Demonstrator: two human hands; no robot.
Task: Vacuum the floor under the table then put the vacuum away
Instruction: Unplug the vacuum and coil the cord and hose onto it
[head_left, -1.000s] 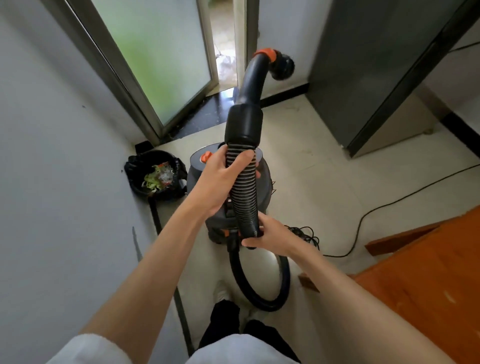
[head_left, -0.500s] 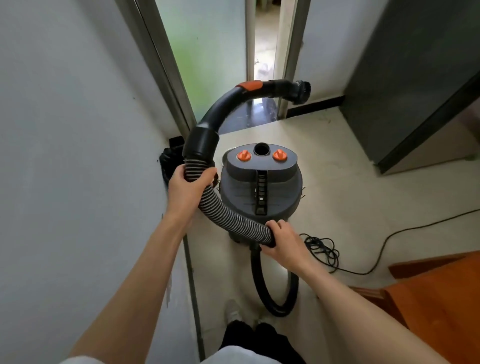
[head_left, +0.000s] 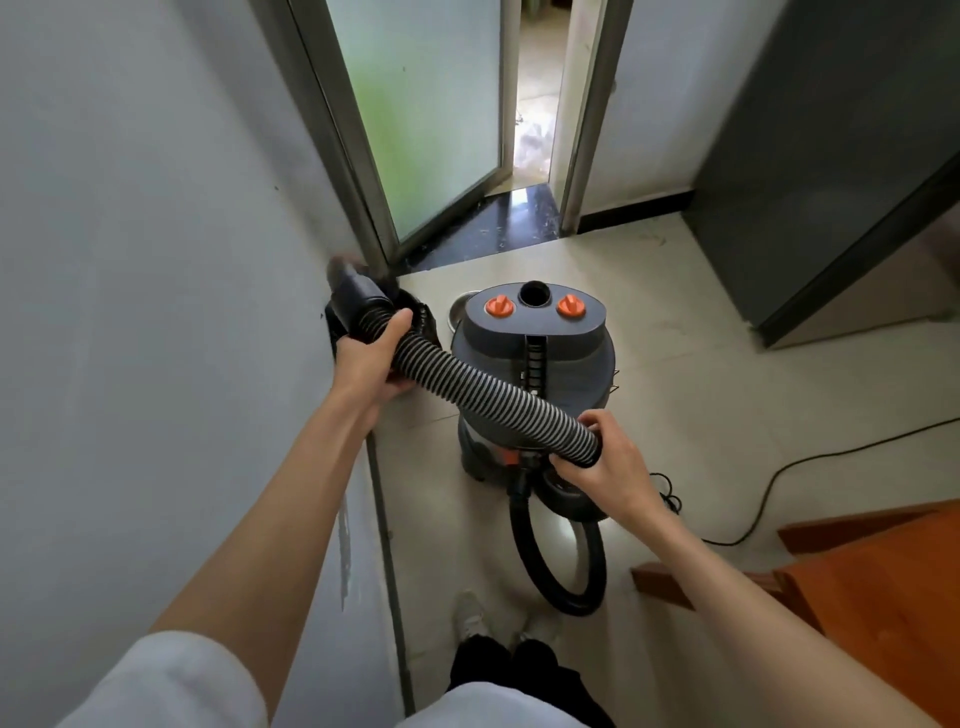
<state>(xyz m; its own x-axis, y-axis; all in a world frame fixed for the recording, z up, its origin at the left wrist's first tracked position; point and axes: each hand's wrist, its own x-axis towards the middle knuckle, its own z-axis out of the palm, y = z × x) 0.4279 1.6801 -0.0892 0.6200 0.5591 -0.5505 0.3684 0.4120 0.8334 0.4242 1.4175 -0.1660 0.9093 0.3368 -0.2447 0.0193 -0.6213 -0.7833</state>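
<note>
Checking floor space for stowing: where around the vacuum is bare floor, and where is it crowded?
Bare tile lies right of the vacuum canister, toward the dark cabinet, and ahead up to the door threshold. Crowded: the wall-side gap at left, filled by the black bin and the hose held by the left hand and right hand; the power cord trails at right.

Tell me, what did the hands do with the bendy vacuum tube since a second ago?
The left hand swung the ribbed grey hose down from upright to the left, so its black cuff now points at the white wall; the curved end is out of sight. The right hand kept gripping the hose's lower end. The round grey vacuum canister stayed on the tiled floor.
</note>
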